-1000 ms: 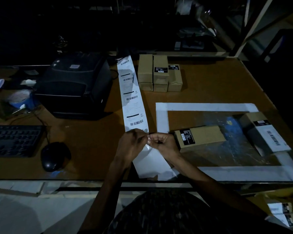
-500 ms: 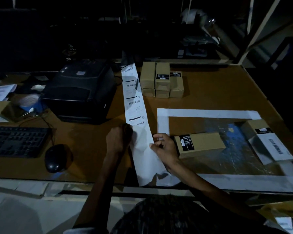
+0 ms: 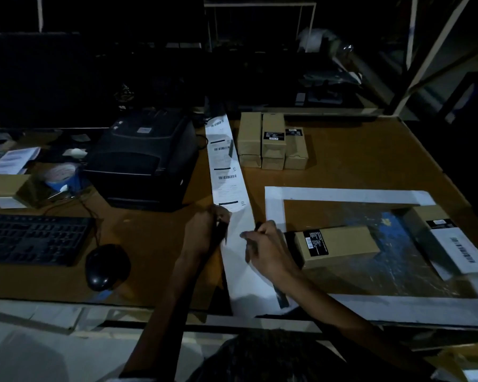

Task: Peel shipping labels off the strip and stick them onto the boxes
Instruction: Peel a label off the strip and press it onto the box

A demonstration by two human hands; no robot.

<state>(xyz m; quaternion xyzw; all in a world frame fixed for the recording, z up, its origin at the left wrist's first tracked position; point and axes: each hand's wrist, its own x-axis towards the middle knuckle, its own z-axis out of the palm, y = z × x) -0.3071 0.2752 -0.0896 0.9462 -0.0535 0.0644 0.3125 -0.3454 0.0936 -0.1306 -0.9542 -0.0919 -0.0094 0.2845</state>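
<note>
Your left hand [image 3: 207, 232] pinches the left edge of the label strip [image 3: 233, 216] where the lowest printed label ends, its fingers curled onto the paper, apparently to anchor the strip while the label comes away. Your right hand [image 3: 268, 250] rests on the bare backing just right of that grip, fingers spread and fairly straight, pressing the paper flat against the worktop [image 3: 356, 150]; no pinch is visible there.

From the grip the strip runs up and away past the dark label printer [image 3: 146, 158] on its left, and down toward you over the worktop's near edge. The unlabelled box [image 3: 337, 245] lies just right of your right hand, close enough for a short carry, a likely reason it sits there. A second box [image 3: 447, 241], farther right, already wears a white label. A stack of spare boxes [image 3: 271, 142] waits beyond the grip, beside the strip.

A second ago both hands met in one pinch at the strip's middle; they now sit apart on either side, the left on the edge.
</note>
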